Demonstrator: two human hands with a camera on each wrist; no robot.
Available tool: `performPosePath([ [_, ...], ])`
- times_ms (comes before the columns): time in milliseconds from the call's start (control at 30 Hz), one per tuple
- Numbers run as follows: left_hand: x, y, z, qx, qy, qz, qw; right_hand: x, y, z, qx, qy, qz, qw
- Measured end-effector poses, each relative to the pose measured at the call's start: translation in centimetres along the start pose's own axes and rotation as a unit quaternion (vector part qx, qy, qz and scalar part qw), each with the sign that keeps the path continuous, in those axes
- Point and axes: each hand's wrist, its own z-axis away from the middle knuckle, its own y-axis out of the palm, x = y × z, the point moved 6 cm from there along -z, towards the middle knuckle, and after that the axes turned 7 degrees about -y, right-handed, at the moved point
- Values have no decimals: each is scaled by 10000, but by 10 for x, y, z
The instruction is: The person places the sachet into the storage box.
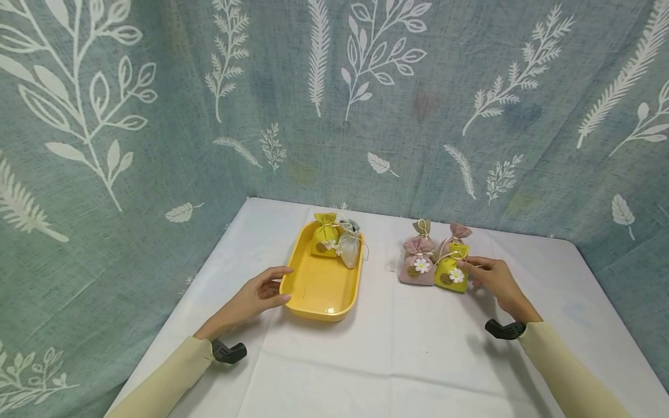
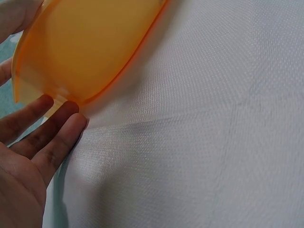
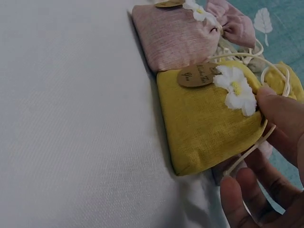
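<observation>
My left hand [image 1: 263, 290] rests its fingertips against the left side of a yellow tray [image 1: 319, 316]. In the left wrist view, its fingers [image 2: 61, 135] are spread and fairly straight at the tray's outer edge. My right hand [image 1: 493, 281] pinches the gathered neck of a yellow drawstring pouch [image 3: 209, 123] between thumb and fingers. That pouch carries a white fabric daisy [image 3: 236, 90] and a brown oval tag [image 3: 197, 76]. It stands upright beside a pink pouch [image 1: 417, 270]. Another yellow pouch [image 1: 325, 235] and a grey-white pouch [image 1: 349, 247] sit at the tray's far end.
Behind the front pouches stand a second pink pouch [image 1: 460, 231] and an olive-beige one [image 1: 421, 227], partly hidden. A white cloth [image 1: 387, 360] covers the table. Blue-green curtains [image 1: 334, 145] with white leaf prints close off the back and sides.
</observation>
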Motion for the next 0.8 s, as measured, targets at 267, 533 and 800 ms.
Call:
performPosePath([
  [267,3,2,-3,58,-119,-42,9999,3,5,-3,207,-134,-108,9996],
  [533,2,-2,-3,54,-102,-97,9999,6,5,1,-31,-410,-110,9991],
  [800,-1,-1,-2,67,-67,-149,9998,15,2,10,-322,-757,-222,9964],
])
